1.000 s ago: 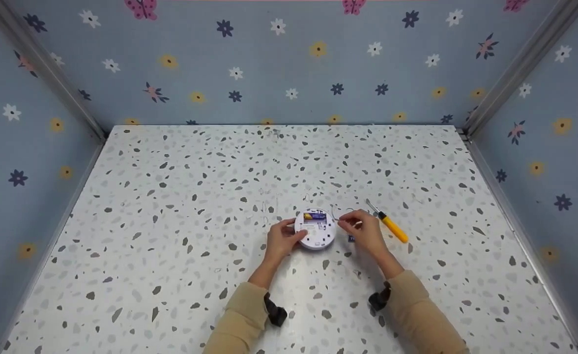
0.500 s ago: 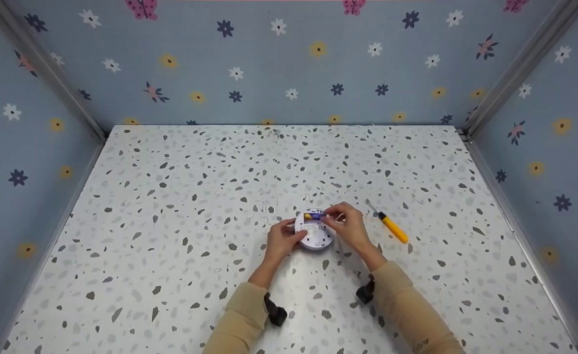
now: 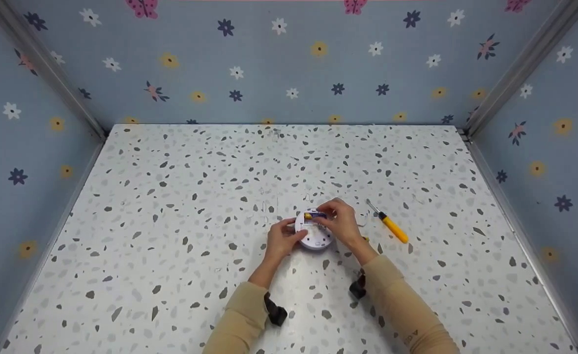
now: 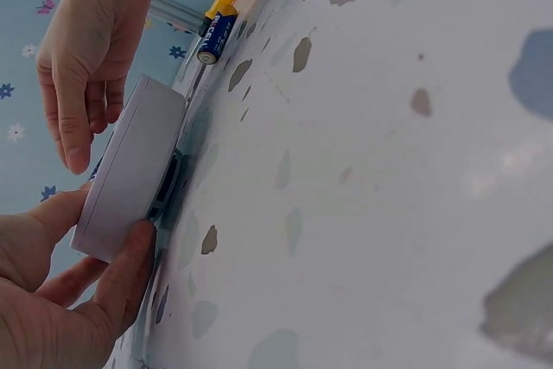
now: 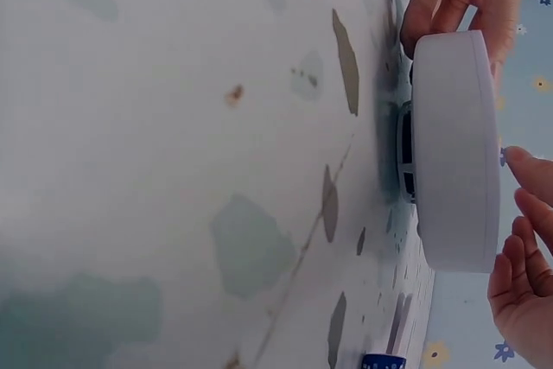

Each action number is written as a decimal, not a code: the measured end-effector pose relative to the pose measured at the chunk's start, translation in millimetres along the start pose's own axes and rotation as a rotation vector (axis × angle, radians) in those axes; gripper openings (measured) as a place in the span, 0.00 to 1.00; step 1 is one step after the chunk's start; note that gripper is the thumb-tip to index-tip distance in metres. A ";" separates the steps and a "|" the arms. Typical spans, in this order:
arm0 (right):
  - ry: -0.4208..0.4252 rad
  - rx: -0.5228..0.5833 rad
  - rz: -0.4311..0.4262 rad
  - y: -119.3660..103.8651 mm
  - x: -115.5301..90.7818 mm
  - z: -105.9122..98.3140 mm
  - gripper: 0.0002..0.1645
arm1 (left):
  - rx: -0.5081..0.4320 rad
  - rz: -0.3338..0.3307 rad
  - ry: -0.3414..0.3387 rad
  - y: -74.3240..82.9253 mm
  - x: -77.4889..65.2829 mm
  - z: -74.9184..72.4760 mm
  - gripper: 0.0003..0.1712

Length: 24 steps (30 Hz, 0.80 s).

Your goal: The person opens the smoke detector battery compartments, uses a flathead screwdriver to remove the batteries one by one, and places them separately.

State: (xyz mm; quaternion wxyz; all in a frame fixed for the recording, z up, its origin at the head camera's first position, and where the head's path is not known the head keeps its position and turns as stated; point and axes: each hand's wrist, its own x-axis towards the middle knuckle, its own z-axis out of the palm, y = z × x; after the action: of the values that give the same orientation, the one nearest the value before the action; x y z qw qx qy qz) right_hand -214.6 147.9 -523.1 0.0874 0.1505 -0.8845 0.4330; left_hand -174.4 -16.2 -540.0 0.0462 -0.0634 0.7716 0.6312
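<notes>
Head view: on your speckled worktop [image 3: 171,255], a round white device [image 3: 314,240] sits with its battery compartment [image 3: 309,223] facing up, probably light, stiff, smooth plastic, best held around its side. Your left hand [image 3: 280,239] grips it there; your right hand [image 3: 343,223] bends over the compartment, its pinch impossible to tell. To the right lies a yellow-handled screwdriver [image 3: 392,227]; inside the compartment, a battery [image 3: 309,216].
</notes>
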 end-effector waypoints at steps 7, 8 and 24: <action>-0.049 -0.021 0.044 -1.8 4.1 5.1 0.14 | 0.001 -0.011 -0.004 -1.6 2.8 0.7 0.26; -0.049 -0.025 0.041 -1.6 4.3 5.6 0.14 | -0.004 -0.015 -0.005 -1.7 2.7 0.7 0.26; -0.064 -0.049 0.034 0.6 7.6 10.5 0.13 | 0.042 0.020 -0.012 -1.3 0.9 -1.0 0.26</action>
State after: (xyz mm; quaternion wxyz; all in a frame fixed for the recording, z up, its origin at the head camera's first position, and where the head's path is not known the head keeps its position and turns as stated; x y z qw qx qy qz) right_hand -222.2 138.4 -527.8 0.0553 0.1473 -0.8996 0.4074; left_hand -175.1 -17.4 -541.1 0.0458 -0.0507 0.7849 0.6158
